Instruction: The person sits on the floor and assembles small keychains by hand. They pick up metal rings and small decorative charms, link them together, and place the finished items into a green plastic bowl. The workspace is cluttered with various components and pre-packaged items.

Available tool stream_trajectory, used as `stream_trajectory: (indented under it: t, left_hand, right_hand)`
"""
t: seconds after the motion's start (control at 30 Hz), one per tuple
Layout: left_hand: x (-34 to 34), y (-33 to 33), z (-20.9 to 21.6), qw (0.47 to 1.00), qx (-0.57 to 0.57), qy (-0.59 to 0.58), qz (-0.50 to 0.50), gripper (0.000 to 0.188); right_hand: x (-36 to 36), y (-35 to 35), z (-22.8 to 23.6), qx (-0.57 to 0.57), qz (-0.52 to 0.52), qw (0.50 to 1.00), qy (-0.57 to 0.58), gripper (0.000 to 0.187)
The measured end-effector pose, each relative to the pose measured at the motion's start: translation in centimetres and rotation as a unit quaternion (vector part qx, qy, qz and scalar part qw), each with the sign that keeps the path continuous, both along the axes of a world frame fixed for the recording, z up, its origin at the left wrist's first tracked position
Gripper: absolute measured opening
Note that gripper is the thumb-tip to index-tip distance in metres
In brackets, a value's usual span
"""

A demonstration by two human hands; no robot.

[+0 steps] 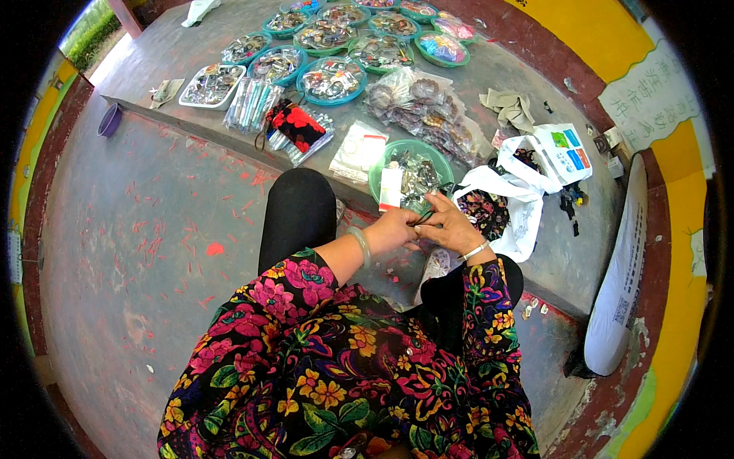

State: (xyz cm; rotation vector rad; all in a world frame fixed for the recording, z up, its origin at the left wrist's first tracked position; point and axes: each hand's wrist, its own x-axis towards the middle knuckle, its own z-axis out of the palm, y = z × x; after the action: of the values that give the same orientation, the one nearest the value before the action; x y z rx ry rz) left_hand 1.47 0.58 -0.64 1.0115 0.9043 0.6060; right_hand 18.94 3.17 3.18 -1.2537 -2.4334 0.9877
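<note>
My left hand (390,232) and my right hand (453,228) meet in front of my knees, fingertips almost touching. Between them runs a thin dark strip (425,216), perhaps a cord or band; its kind is too small to make out. The fingers of both hands are closed around it. Just beyond lies a green basket (376,180) heaped with small bagged metallic and dark pieces (417,172). A white and red card (391,189) leans on its near side. Right of my right hand sits an open white plastic bag (524,229) with dark flowery fabric (483,213) inside.
Several round baskets (365,83) of bagged goods crowd the raised ledge, with a white tray (234,83) at their left. A red and black pouch (297,125) lies on clear packets. Clear bags (428,111) pile up behind the green basket. A purple bowl (110,121) stands far left.
</note>
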Motion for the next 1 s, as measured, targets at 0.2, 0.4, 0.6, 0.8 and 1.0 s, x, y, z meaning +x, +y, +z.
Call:
stream_trajectory:
  t: [0.2,0.4,0.6,0.8,1.0]
  left_hand:
    - [0.0,-0.3,0.8,0.995,0.064,0.069,-0.018,0.022]
    - [0.1,-0.3,-0.4,0.992,0.089,0.084,-0.028,0.021]
    - [0.1,-0.5,0.5,0.997,0.056,0.051,0.001,0.021]
    - [-0.7,0.7,0.0,0.993,-0.077,-0.061,0.067,0.018]
    - [-0.5,0.6,0.9,0.98,-0.11,-0.138,0.089,0.016]
  right_hand:
    - [-0.5,0.2,0.1,-0.014,0.08,0.995,-0.052,0.044]
    - [-0.8,0.3,0.1,-0.049,0.125,0.988,-0.078,0.052]
    - [-0.8,-0.2,-0.2,-0.032,0.036,0.998,-0.039,0.041]
    - [1.1,0.6,0.9,-0.012,-0.161,0.967,0.198,0.02]
    - [1.1,0.5,0.6,-0.198,-0.23,0.922,0.24,0.02]
